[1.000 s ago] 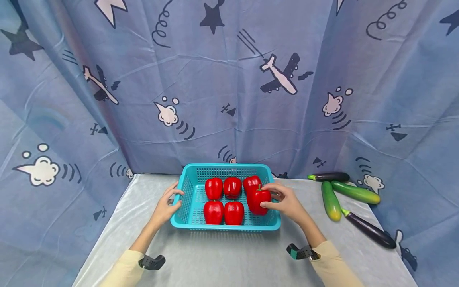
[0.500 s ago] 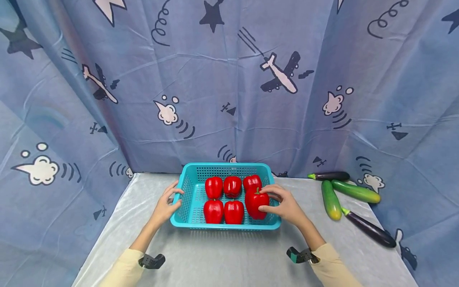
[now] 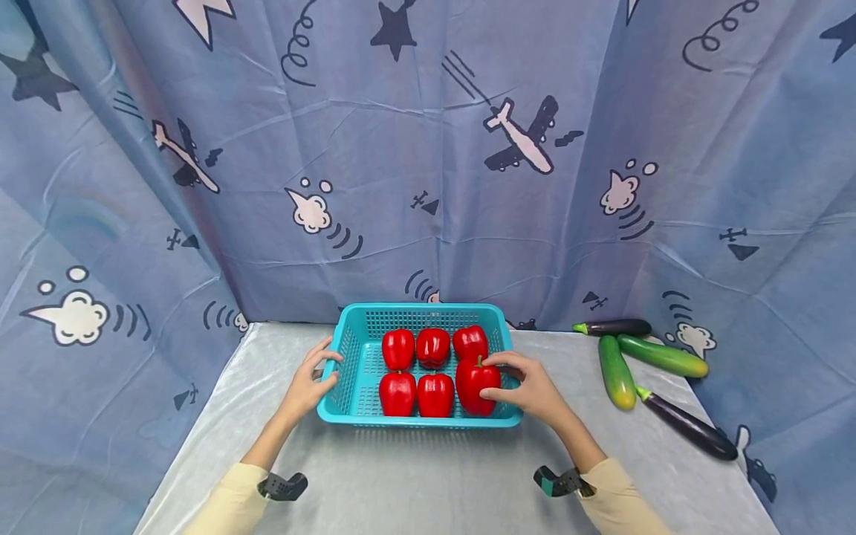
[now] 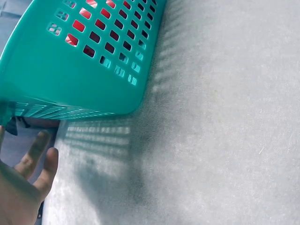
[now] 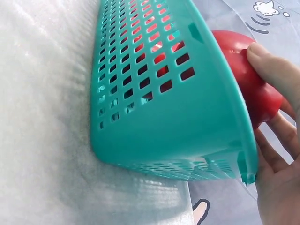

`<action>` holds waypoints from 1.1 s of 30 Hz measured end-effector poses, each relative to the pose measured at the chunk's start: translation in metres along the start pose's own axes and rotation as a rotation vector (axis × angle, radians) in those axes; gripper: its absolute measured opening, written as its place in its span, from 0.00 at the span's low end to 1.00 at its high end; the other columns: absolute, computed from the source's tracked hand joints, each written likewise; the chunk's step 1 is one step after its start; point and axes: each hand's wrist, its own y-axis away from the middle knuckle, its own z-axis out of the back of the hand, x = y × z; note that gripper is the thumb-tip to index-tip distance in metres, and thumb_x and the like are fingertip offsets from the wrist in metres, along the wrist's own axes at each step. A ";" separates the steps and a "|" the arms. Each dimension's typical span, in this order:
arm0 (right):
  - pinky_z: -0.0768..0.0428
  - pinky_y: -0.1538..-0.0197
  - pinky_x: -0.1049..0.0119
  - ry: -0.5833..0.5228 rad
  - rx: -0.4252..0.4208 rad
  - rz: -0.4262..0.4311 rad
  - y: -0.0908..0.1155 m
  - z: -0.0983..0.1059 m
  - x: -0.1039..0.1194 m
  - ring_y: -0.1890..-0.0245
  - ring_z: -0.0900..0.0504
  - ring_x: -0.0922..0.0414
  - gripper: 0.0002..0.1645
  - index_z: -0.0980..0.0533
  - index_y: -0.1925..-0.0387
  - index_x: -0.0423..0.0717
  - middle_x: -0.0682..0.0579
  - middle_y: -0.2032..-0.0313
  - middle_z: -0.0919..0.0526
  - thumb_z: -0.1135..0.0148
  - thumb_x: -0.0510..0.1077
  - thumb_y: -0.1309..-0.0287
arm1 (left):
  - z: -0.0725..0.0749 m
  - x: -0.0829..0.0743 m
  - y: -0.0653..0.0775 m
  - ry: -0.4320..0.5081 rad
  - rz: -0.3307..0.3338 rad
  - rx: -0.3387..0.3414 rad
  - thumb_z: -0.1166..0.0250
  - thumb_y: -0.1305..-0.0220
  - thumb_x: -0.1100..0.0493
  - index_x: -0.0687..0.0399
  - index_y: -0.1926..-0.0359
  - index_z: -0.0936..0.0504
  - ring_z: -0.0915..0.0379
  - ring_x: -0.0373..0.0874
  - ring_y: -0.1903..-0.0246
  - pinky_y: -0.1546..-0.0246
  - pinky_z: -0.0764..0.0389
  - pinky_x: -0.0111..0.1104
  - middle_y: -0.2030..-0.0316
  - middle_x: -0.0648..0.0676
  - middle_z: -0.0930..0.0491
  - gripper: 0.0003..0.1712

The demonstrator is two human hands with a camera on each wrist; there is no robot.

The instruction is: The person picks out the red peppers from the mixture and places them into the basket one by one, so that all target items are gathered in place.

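My right hand [image 3: 531, 383] grips a red bell pepper [image 3: 471, 388] inside the right end of a turquoise plastic basket [image 3: 421, 423], thumb in front and fingers behind. The right wrist view shows this pepper [image 5: 243, 70] above the basket rim. Beside it are more red bell peppers: two in the front row [image 3: 397, 395], and three in the back row [image 3: 433, 349]. My left hand [image 3: 310, 383] rests at the basket's left rim, thumb and fingertips against it; in the left wrist view its loosely spread fingers [image 4: 44, 171] are by the basket corner [image 4: 108, 93].
To the right on the grey-white tablecloth [image 3: 414, 483] lie two green cucumber-like vegetables [image 3: 617, 374] with yellowish ends, and two dark purple eggplants [image 3: 692, 427]. A blue printed curtain [image 3: 374, 193] hangs behind the table and at both sides.
My right hand has lowered the bell pepper toward the front right of the basket, still gripping it. The left hand and the other peppers have stayed in place.
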 end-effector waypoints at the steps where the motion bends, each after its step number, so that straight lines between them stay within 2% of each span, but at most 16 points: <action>1: 0.20 0.45 0.44 0.000 0.000 0.004 0.000 0.000 0.000 0.47 0.21 0.40 0.26 0.20 0.47 0.32 0.37 0.48 0.19 0.22 0.32 0.49 | -0.001 -0.001 0.000 0.002 -0.002 -0.005 0.38 0.37 0.77 0.69 0.50 0.21 0.42 0.69 0.32 0.46 0.25 0.61 0.26 0.70 0.45 0.15; 6: 0.20 0.46 0.43 -0.012 -0.003 0.044 -0.001 -0.003 -0.002 0.48 0.21 0.40 0.26 0.20 0.48 0.32 0.37 0.49 0.18 0.22 0.31 0.50 | -0.002 -0.002 0.000 0.008 0.020 -0.001 0.39 0.37 0.79 0.72 0.49 0.22 0.44 0.70 0.31 0.45 0.27 0.63 0.26 0.72 0.46 0.15; 9: 0.19 0.46 0.45 -0.005 -0.004 0.067 -0.003 -0.005 -0.015 0.48 0.21 0.43 0.26 0.19 0.48 0.36 0.41 0.50 0.18 0.22 0.32 0.51 | -0.001 -0.002 0.001 0.010 0.037 0.014 0.38 0.36 0.77 0.70 0.48 0.21 0.43 0.68 0.31 0.44 0.26 0.60 0.25 0.69 0.46 0.15; 13: 0.19 0.46 0.45 0.017 0.006 0.063 -0.006 -0.005 -0.033 0.46 0.22 0.43 0.27 0.19 0.47 0.37 0.42 0.49 0.18 0.21 0.32 0.51 | 0.000 -0.001 0.001 0.014 0.026 0.015 0.37 0.36 0.75 0.68 0.49 0.20 0.43 0.66 0.31 0.44 0.26 0.59 0.25 0.67 0.45 0.15; 15: 0.19 0.47 0.43 0.025 0.016 0.054 -0.007 -0.005 -0.032 0.46 0.23 0.41 0.27 0.19 0.47 0.36 0.40 0.48 0.19 0.21 0.32 0.51 | 0.000 -0.002 0.001 0.006 0.020 0.009 0.37 0.36 0.75 0.67 0.49 0.20 0.43 0.66 0.30 0.44 0.26 0.59 0.25 0.67 0.45 0.14; 17: 0.19 0.46 0.43 0.026 0.024 0.048 -0.008 -0.003 -0.037 0.45 0.23 0.42 0.28 0.19 0.46 0.39 0.43 0.47 0.19 0.21 0.33 0.51 | 0.000 -0.005 0.001 0.006 0.014 0.001 0.37 0.36 0.76 0.68 0.49 0.21 0.44 0.67 0.30 0.44 0.26 0.61 0.26 0.68 0.44 0.14; 24: 0.17 0.48 0.47 0.046 0.068 0.038 -0.010 0.000 -0.036 0.44 0.23 0.46 0.26 0.17 0.47 0.46 0.50 0.48 0.18 0.19 0.40 0.50 | 0.002 -0.037 0.006 0.017 0.006 0.005 0.39 0.38 0.79 0.74 0.51 0.22 0.44 0.73 0.32 0.46 0.27 0.64 0.28 0.76 0.45 0.14; 27: 0.17 0.49 0.47 0.061 0.077 0.034 -0.011 0.000 -0.035 0.44 0.24 0.46 0.26 0.17 0.47 0.48 0.51 0.48 0.18 0.19 0.42 0.50 | 0.005 -0.048 0.008 0.002 0.009 0.020 0.39 0.37 0.79 0.72 0.52 0.21 0.44 0.74 0.32 0.46 0.26 0.62 0.28 0.76 0.45 0.13; 30: 0.16 0.50 0.47 0.074 0.082 0.024 -0.011 0.000 -0.034 0.43 0.25 0.45 0.27 0.17 0.47 0.48 0.51 0.48 0.18 0.19 0.43 0.51 | 0.006 -0.052 0.008 -0.006 0.011 0.026 0.39 0.37 0.79 0.70 0.52 0.21 0.44 0.74 0.32 0.45 0.26 0.61 0.28 0.76 0.45 0.13; 33: 0.16 0.50 0.46 0.086 0.083 0.019 -0.011 -0.001 -0.033 0.43 0.25 0.45 0.28 0.17 0.47 0.49 0.52 0.48 0.18 0.18 0.42 0.51 | 0.006 -0.047 0.008 -0.002 0.008 0.021 0.39 0.37 0.79 0.72 0.52 0.21 0.44 0.73 0.32 0.45 0.26 0.61 0.28 0.76 0.45 0.13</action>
